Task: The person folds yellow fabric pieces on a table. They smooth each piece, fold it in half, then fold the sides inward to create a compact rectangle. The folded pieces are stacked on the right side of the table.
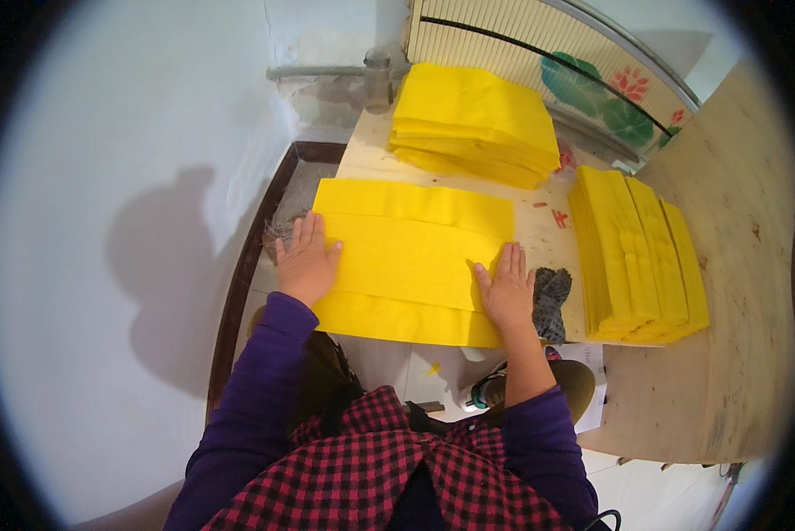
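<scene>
A flat yellow cloth-like sheet (406, 257) with creases running across it lies before me on a pale wooden table, its near edge reaching over the table's front. My left hand (307, 261) rests at the sheet's left edge, fingers stretched out and pointing away from me. On the right edge lies my right hand (508, 288), its fingers extended and the thumb apart on the yellow surface. Neither hand grips anything. Just right of my right hand is a crumpled dark grey cloth (551, 303).
A thick stack of folded yellow sheets (477, 115) stands at the back. Another yellow stack (636, 257) is at the right, near a large curved wooden board (725, 372). A glass jug (378, 80) stands at the back left corner. Small red scraps (559, 218) lie between the stacks. A white wall (105, 159) borders the left.
</scene>
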Motion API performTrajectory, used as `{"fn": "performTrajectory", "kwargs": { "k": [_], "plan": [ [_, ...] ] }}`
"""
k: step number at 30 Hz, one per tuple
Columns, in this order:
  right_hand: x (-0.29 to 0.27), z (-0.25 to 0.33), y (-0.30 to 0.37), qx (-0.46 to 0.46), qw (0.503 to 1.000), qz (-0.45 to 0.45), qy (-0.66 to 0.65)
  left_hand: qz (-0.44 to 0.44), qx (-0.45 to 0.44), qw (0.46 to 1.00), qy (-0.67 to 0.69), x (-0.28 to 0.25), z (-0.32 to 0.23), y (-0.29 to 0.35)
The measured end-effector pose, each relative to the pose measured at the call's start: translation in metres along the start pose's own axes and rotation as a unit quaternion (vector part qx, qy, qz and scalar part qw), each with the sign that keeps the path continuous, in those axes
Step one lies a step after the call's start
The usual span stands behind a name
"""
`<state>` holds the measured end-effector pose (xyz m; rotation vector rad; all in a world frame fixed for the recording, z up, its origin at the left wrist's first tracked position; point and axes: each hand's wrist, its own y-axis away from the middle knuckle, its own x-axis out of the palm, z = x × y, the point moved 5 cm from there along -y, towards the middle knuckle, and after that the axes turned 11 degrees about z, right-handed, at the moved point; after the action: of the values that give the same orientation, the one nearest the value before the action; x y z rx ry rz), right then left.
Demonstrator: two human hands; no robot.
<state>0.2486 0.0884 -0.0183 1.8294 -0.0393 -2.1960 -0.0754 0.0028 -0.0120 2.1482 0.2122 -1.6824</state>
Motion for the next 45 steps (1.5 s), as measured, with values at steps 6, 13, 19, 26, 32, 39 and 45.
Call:
{"fn": "performTrajectory", "kwargs": {
  "k": [6, 13, 19, 26, 32, 39, 45],
  "plan": [
    [-0.03, -0.013, 0.012, -0.005, 0.998, -0.053, 0.027, -0.06, -0.015, 0.997, -0.054, -0.032, 0.028, 0.013],
    [-0.022, 0.098, -0.014, -0.198, 0.98, -0.032, -0.003, -0.076, 0.242, 0.967, 0.034, -0.019, -0.114, 0.0],
    [0.012, 0.086, -0.008, -0.151, 0.987, -0.003, 0.053, -0.001, 0.22, 0.975, 0.002, 0.019, -0.125, -0.006],
    [0.002, 0.037, -0.012, -0.082, 0.995, 0.008, 0.048, -0.018, 0.113, 0.993, -0.038, 0.007, -0.061, -0.025],
    [0.0, 0.018, -0.012, -0.067, 0.997, -0.003, 0.025, -0.049, 0.022, 0.998, 0.025, 0.006, -0.001, -0.028],
    [-0.027, 0.017, -0.017, -0.147, 0.986, -0.047, 0.064, -0.116, -0.124, 0.98, 0.102, 0.012, 0.111, -0.007],
    [-0.056, 0.047, -0.055, -0.245, 0.969, -0.022, -0.018, -0.266, 0.004, 0.944, 0.196, -0.013, 0.112, 0.045]
  ]
}}
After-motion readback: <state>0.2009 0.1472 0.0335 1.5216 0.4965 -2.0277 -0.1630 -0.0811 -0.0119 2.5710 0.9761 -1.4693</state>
